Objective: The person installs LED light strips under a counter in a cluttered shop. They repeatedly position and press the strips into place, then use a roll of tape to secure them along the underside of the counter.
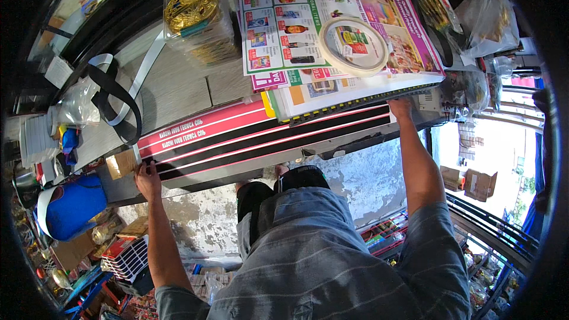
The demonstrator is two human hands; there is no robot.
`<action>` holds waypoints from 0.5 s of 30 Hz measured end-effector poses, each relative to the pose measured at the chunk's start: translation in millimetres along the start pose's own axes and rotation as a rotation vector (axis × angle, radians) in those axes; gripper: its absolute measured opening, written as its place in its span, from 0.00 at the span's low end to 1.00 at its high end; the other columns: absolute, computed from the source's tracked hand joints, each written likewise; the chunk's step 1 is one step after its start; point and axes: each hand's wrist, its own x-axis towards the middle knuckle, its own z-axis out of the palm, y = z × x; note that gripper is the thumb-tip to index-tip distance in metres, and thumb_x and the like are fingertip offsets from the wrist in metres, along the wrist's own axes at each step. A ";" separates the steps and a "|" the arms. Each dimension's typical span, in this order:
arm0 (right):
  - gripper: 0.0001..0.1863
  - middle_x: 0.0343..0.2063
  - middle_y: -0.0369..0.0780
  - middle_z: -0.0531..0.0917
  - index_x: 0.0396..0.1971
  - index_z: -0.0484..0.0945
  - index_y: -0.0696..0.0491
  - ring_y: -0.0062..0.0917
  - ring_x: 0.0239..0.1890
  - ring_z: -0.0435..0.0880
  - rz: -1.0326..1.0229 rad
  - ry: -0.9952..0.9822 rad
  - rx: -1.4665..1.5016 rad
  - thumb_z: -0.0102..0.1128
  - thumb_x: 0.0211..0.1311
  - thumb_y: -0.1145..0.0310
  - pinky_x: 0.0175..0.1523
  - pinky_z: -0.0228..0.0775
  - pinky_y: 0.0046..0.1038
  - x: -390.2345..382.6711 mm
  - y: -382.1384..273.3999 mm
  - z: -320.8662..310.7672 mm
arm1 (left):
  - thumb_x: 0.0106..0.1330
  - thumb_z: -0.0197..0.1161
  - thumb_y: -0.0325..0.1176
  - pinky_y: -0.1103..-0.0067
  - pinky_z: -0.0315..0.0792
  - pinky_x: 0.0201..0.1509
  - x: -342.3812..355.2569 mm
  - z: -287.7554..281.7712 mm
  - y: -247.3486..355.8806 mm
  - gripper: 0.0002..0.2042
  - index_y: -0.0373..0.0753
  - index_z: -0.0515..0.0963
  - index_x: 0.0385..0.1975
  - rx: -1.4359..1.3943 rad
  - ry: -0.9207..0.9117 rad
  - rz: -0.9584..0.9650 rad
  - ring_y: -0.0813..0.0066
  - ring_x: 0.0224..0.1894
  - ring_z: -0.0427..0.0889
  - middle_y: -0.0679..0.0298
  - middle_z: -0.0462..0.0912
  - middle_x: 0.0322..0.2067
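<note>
Long red and black printed strips (237, 138), with thin white lines and white lettering, lie along the front of the grey worktable (178, 83). At their left end my left hand (148, 182) is closed on the strip's edge, with the fingertips at the black part. My right hand (401, 109) grips the strips' right end, its fingertips partly hidden beside the stacked papers. The strips stretch nearly straight between both hands. Above them, a pile of colourful printed flyers (275, 35) covers part of the red area, and a roll of pale tape (328, 53) rests on top.
A clear box of gold medals (192, 9) stands at the back. Black ribbon (121, 127) and white ribbon (145, 65) curl on the left, near brown tape (121, 164). A blue bin (74, 207) is lower left. Plastic bags (489, 21) crowd the right end.
</note>
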 end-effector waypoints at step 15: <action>0.13 0.43 0.45 0.92 0.39 0.90 0.50 0.41 0.48 0.92 0.171 0.052 0.043 0.68 0.68 0.56 0.56 0.83 0.43 21.2 28.7 7.8 | 0.73 0.72 0.42 0.59 0.80 0.60 14.7 5.8 -5.1 0.17 0.33 0.89 0.50 -0.086 -0.054 -0.046 0.45 0.55 0.87 0.47 0.89 0.49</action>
